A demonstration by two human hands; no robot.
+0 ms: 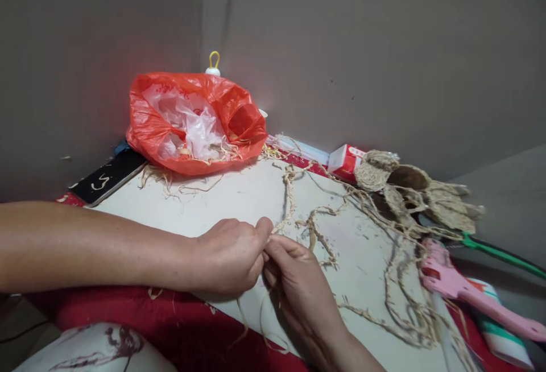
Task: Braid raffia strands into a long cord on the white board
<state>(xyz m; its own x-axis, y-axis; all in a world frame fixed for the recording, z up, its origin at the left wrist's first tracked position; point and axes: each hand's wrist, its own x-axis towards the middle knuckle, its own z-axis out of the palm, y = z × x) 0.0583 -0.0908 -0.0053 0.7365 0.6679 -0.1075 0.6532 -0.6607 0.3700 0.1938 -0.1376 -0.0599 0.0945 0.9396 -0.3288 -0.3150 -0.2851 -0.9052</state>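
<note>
My left hand (232,255) is closed in a fist around the end of a braided straw cord (290,193). Fingertips of my right hand (301,284) pinch the same cord right beside the left thumb, so the two hands touch. From the grip the cord runs up across the white board (247,190). Loose straw strands (244,318) dangle below the hands. The exact spot where the fingers meet the fibre is mostly hidden. More of the braid (315,232) lies in curves just beyond my right hand.
A red plastic bag (196,164) with straw scraps stands at the back, a black phone (108,178) left of it. To the right are woven straw pieces (377,170), a red-and-white box (346,161), a pink glue gun (460,286) and a white-and-green tube (503,332).
</note>
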